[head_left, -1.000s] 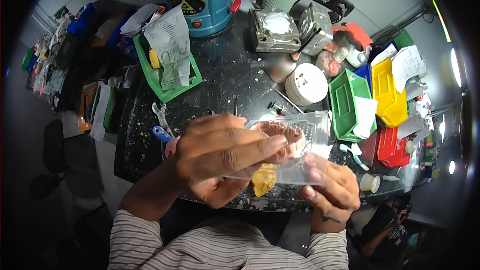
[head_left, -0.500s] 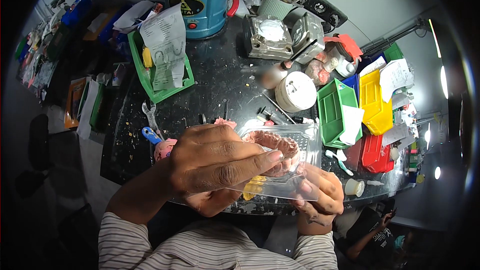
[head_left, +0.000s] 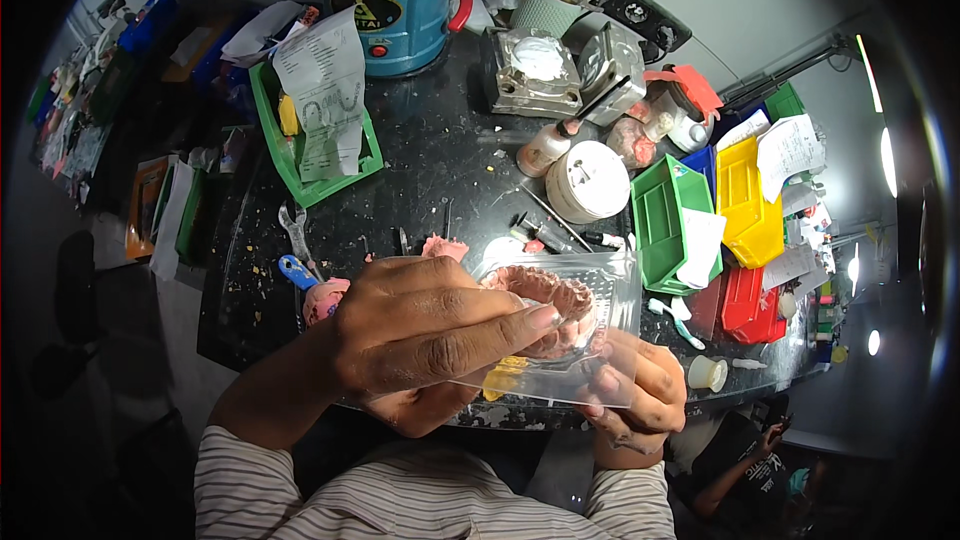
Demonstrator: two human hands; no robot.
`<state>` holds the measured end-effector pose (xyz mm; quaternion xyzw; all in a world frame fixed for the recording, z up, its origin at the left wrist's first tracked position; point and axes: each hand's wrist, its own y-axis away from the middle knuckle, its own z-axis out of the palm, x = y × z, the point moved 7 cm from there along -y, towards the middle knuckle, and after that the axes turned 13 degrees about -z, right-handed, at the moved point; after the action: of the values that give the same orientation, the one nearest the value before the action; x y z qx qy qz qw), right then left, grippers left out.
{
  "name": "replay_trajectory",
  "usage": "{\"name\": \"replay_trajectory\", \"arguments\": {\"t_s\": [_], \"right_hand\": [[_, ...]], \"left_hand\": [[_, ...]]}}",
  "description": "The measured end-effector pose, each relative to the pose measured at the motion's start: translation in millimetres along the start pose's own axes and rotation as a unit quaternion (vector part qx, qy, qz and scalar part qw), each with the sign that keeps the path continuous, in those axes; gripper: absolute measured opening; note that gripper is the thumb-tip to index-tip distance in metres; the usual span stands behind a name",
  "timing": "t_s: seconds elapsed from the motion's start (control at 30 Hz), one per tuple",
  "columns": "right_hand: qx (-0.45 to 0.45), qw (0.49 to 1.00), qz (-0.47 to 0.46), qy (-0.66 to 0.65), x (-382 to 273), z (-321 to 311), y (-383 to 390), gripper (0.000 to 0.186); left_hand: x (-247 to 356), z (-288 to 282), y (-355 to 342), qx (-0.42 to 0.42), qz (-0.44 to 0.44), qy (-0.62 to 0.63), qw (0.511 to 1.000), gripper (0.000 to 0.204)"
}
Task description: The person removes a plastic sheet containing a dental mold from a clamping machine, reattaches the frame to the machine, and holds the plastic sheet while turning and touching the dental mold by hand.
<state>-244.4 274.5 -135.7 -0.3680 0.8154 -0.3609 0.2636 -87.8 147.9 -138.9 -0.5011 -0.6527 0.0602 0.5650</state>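
In front of me, a brownish-pink dental cast (head_left: 553, 285) with a row of teeth lies against a clear plastic sheet (head_left: 618, 285) with raised edges. My left hand (head_left: 425, 335) reaches across from the left, its fingers and thumb closed on the cast and the near-left part of the sheet. At the sheet's lower right corner, my right hand (head_left: 645, 390) grips the plastic, fingers curled beneath it. The left fingers cover part of the cast. Below the sheet shows something yellow (head_left: 505, 377), too covered to name.
A green tray (head_left: 310, 190) with papers lies far left, near a blue machine (head_left: 405, 40). Metal flasks (head_left: 530, 90), a white round tub (head_left: 588, 183), and green (head_left: 655, 225) and yellow bins (head_left: 750, 195) line the back and right. A blue-handled tool (head_left: 297, 272) rests left. Another person (head_left: 745, 470) is lower right.
Both hands keep nearly the same hold on the cast and the plastic sheet. The sheet's near edge dips slightly, and the whole view shifts a little.
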Motion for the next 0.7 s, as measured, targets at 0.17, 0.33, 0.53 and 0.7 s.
{"name": "replay_trajectory", "arguments": {"t_s": [0.17,0.33,0.53,0.7], "right_hand": [[-0.01,1.0,-0.016,0.0,2.6,-1.5,9.1,0.022],[0.003,0.999,-0.042,0.024,-0.2,-0.6,4.6,0.021],[-0.008,0.998,-0.055,0.007,0.9,0.2,3.7,0.022],[-0.016,0.999,-0.032,0.002,1.4,-1.2,3.7,0.022]], "left_hand": [[0.7,0.3,1.0,-0.001,0.005,0.002,1.0,0.033],[-1.0,1.2,4.9,-0.026,0.028,0.017,0.999,0.04],[0.3,-0.4,2.1,-0.03,0.015,0.021,0.999,0.04],[0.8,0.0,-0.5,-0.001,0.01,0.014,1.0,0.033]]}}
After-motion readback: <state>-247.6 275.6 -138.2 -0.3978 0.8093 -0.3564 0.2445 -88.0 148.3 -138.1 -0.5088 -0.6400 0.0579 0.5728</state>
